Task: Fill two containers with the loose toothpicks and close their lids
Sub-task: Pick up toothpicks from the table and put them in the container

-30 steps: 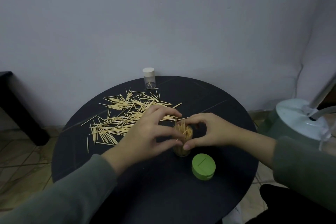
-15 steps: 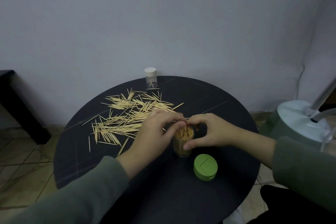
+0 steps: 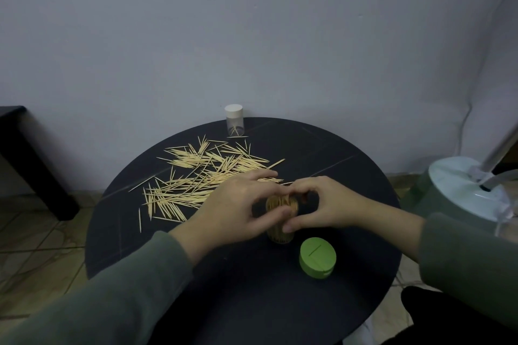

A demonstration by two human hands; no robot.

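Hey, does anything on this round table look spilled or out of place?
Yes. Loose wooden toothpicks lie scattered across the black round table. The green round lid sits off its clear toothpick-filled container, which both hands hold.

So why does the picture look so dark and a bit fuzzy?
Head view: the room light is dim, so the black table swallows detail; the left hand is slightly smeared; the wide lens bends the edges; the pale toothpicks stand out clearly.
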